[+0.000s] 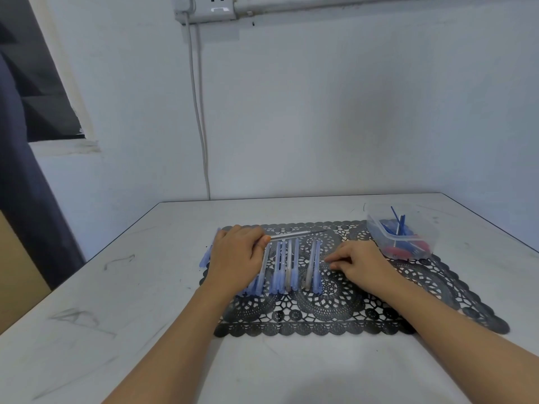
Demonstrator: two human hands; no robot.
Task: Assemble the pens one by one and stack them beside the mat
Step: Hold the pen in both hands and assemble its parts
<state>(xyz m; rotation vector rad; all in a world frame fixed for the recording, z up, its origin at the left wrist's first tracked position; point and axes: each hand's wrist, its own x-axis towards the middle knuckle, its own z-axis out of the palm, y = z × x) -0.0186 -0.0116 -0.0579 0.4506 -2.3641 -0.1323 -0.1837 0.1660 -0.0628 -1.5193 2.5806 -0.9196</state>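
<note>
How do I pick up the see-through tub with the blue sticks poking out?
Hold the clear plastic tub by two opposite walls, low down, reaching in from the front with the thumb on one wall and the fingers on the other. The blue refills stick up out of its open top, so a grab from above would likely knock them. The walls look thin, so squeeze gently.

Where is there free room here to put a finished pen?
Bare tabletop left of the lace mat, and the strip between the mat's far edge and the wall. The mat's near middle is bare. Crowded: the pen row by the left hand, which holds a pen, and the clear container at the far right corner.
</note>
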